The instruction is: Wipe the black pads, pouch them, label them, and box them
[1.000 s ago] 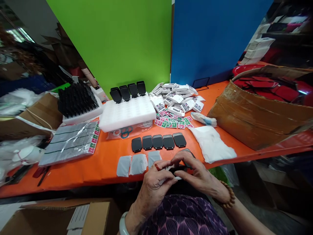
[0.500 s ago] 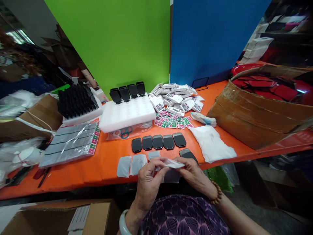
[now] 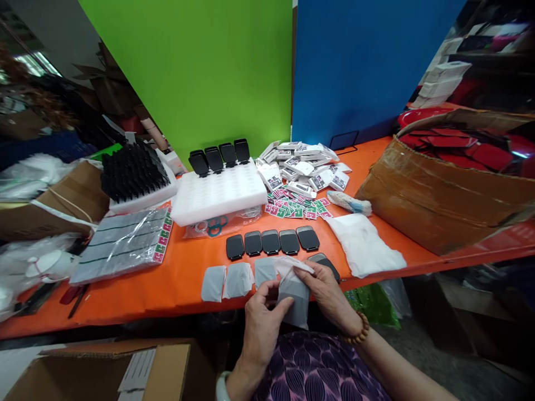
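Note:
A thin white translucent pouch (image 3: 295, 301) with a flat dark piece showing through it hangs tilted at the table's front edge. My left hand (image 3: 262, 323) pinches its left side between thumb and fingers. My right hand (image 3: 328, 289) is closed on its upper right corner. Left of my hands lie similar wrapped pieces, among them a filled pouch (image 3: 213, 284) and another pouch (image 3: 238, 280). Behind them stands a row of flat black pieces with rounded corners (image 3: 271, 242). One more black piece (image 3: 325, 262) lies partly hidden behind my right hand.
A stack of white pouches (image 3: 365, 245) lies at right, beside a large carton (image 3: 434, 200) of red pieces. Small white boxes (image 3: 301, 164) and stickers (image 3: 296, 206) are piled behind. A white foam tray (image 3: 217, 195) stands at centre left. An open carton (image 3: 167, 370) sits below.
The pouch has come down from a flat, raised position and now hangs with its dark piece visible. My left hand has moved slightly down and right with it; the right still grips the top.

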`<action>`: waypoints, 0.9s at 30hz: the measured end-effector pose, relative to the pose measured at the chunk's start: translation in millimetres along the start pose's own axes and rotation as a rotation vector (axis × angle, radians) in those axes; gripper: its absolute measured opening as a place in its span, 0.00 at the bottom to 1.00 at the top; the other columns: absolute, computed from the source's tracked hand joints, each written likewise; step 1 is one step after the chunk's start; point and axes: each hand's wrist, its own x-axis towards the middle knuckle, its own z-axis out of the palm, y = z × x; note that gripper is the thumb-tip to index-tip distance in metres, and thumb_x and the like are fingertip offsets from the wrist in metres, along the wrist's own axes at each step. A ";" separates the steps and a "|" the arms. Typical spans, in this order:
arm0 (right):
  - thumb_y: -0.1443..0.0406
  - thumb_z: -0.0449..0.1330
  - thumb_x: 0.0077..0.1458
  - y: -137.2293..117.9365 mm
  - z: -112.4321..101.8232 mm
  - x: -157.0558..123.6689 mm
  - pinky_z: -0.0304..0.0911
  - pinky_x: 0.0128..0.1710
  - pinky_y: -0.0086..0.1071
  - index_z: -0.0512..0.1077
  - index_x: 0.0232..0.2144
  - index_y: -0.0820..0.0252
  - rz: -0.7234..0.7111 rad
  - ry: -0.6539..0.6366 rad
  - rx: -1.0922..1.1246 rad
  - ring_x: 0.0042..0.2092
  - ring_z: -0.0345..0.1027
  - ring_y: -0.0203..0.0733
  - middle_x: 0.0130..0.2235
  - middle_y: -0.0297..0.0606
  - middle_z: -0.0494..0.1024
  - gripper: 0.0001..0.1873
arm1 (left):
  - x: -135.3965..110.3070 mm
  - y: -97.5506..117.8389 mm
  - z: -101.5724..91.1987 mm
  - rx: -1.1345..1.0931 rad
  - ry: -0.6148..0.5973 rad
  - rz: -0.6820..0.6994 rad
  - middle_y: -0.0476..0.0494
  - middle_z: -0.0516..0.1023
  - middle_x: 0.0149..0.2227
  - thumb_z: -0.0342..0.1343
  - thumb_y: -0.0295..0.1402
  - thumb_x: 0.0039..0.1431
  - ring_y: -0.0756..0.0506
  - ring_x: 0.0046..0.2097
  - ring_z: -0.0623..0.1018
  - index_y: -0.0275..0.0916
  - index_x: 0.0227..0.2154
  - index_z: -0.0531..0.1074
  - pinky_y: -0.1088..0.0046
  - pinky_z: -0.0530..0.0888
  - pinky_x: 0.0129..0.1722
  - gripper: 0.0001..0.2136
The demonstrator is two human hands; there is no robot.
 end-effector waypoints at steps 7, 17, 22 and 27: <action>0.57 0.57 0.57 -20.4 -3.1 -11.3 0.64 0.43 0.38 0.69 0.43 0.58 -0.382 0.360 -0.421 0.41 0.68 0.44 0.41 0.42 0.75 0.15 | 10.7 -8.0 -8.9 -0.244 -0.103 -0.120 0.50 0.76 0.26 0.68 0.36 0.41 0.51 0.29 0.72 0.35 0.28 0.74 0.77 0.68 0.32 0.13; 0.61 0.57 0.59 -3.7 -0.7 -20.1 0.65 0.50 0.38 0.67 0.51 0.55 -0.222 -0.180 -0.363 0.50 0.69 0.43 0.50 0.41 0.74 0.18 | 13.2 -1.8 -4.6 -0.316 -0.077 -0.067 0.50 0.75 0.27 0.68 0.37 0.44 0.52 0.29 0.71 0.35 0.31 0.74 0.78 0.67 0.31 0.14; 0.60 0.60 0.55 19.9 -7.5 -7.2 0.66 0.48 0.36 0.66 0.51 0.56 -0.075 -0.087 -0.119 0.50 0.68 0.43 0.52 0.41 0.72 0.22 | 22.1 -6.2 3.2 -0.474 -0.016 -0.172 0.49 0.77 0.28 0.70 0.38 0.40 0.50 0.30 0.75 0.35 0.37 0.73 0.75 0.70 0.32 0.21; 0.61 0.59 0.51 33.3 -21.5 22.1 0.66 0.41 0.36 0.66 0.47 0.58 -0.056 0.029 -0.243 0.41 0.69 0.42 0.43 0.39 0.74 0.20 | 25.1 -19.0 1.1 -0.481 0.069 -0.231 0.41 0.80 0.39 0.72 0.36 0.35 0.47 0.39 0.78 0.36 0.46 0.69 0.70 0.71 0.44 0.32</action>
